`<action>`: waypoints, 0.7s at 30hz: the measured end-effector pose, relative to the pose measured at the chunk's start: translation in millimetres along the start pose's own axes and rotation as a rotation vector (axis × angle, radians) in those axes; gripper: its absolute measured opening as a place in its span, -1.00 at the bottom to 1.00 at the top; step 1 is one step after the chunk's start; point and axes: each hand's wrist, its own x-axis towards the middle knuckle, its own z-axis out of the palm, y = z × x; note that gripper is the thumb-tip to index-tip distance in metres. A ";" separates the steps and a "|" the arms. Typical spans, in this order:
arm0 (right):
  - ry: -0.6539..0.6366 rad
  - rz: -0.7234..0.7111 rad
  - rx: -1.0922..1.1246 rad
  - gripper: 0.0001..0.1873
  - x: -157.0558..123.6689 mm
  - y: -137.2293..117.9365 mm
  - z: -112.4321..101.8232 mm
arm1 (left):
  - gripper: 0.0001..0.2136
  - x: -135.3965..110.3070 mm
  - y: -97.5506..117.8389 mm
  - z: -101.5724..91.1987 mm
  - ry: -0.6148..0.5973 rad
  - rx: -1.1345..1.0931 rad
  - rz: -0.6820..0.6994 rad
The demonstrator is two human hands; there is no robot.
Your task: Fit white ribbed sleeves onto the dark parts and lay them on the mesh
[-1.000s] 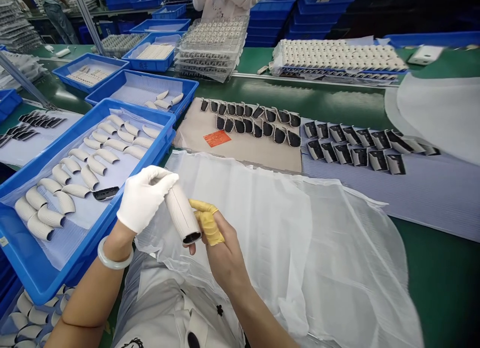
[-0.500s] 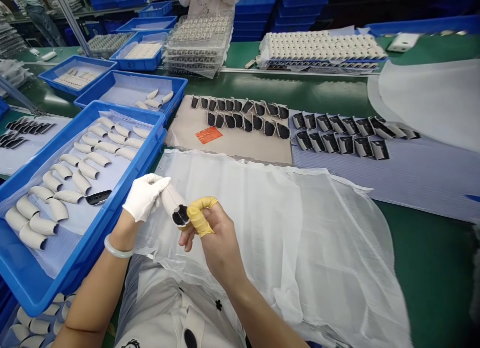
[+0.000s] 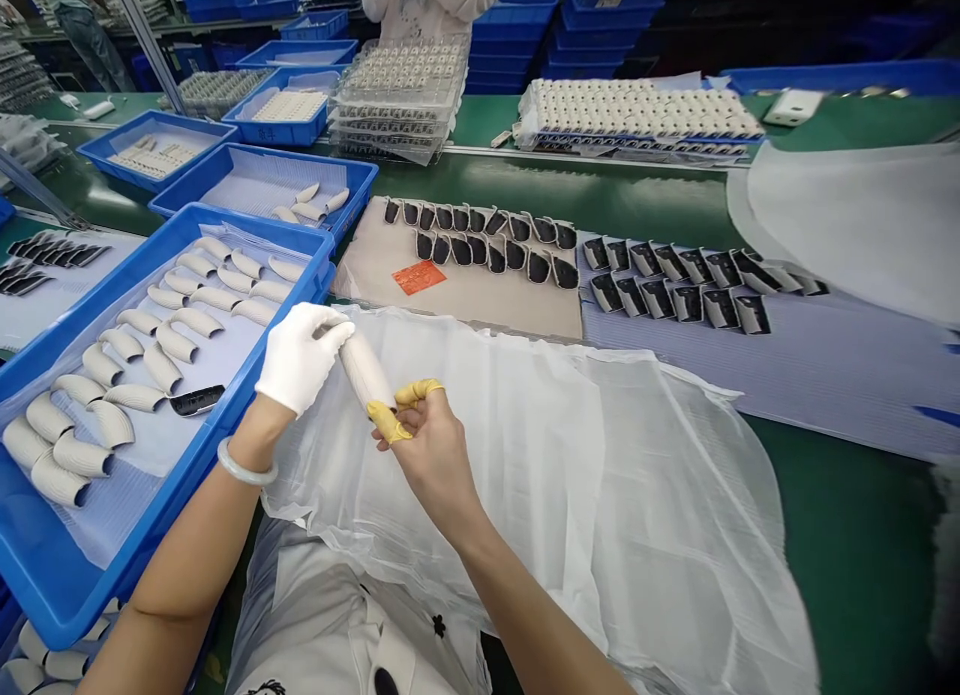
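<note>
Grips, head view. Left grip (image 3: 300, 357), in a white cotton glove with a pale bangle (image 3: 246, 462) at the wrist, is closed around the upper end of a pale tubular shell (image 3: 365, 370). Right grip (image 3: 435, 455) is bare but for two yellow finger cots (image 3: 390, 422), and we see these pinching the shell's lower end. We find the shell held in the air between both grips, above a sheer white sheet (image 3: 525, 495). We judge it light and stiff, yet probably thin-walled and smooth-faced, so a gentle hold along its body, with covered fingers, seems safest. Beside the left wrist, a blue tray (image 3: 247, 221) holds rows of curved pale shells (image 3: 161, 367); beyond, dark-faced parts (image 3: 461, 250) line a beige pad (image 3: 375, 265) on the green worktop (image 3: 847, 535).
</note>
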 end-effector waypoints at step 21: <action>-0.239 0.070 0.234 -0.67 3.2 -27.2 -10.3 | -0.77 16.0 -21.1 2.1 -0.422 -0.198 -0.348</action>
